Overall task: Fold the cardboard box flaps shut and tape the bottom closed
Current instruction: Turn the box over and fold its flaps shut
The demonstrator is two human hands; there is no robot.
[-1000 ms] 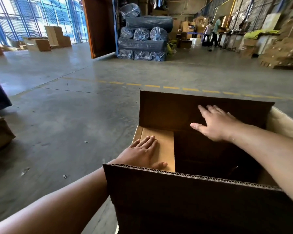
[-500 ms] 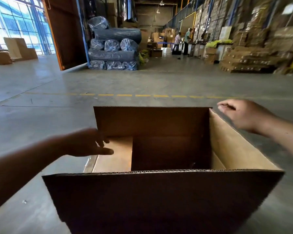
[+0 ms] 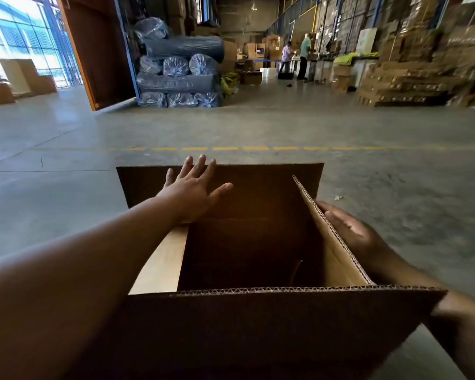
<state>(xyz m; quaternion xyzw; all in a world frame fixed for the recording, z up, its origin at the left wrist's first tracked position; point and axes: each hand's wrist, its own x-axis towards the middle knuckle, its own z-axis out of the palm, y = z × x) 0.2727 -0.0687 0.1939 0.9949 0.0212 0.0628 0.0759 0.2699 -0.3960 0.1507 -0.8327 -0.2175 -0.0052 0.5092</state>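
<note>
A brown cardboard box stands open-side up on the concrete floor right in front of me. Its near flap and far flap stand upright. The left flap lies folded inward. The right flap leans inward on edge. My left hand reaches across the box with fingers spread, palm against the far flap. My right hand lies flat against the outer side of the right flap, fingers together. No tape is visible.
Wrapped blue-grey rolls are stacked ahead by an orange door. Cardboard stacks on pallets line the right side. Two people stand far down the aisle. A dashed yellow line crosses the floor beyond the box.
My left hand moved from the left flap across to the far flap. My right hand dropped from above the right corner onto the right flap, which has tilted inward.
</note>
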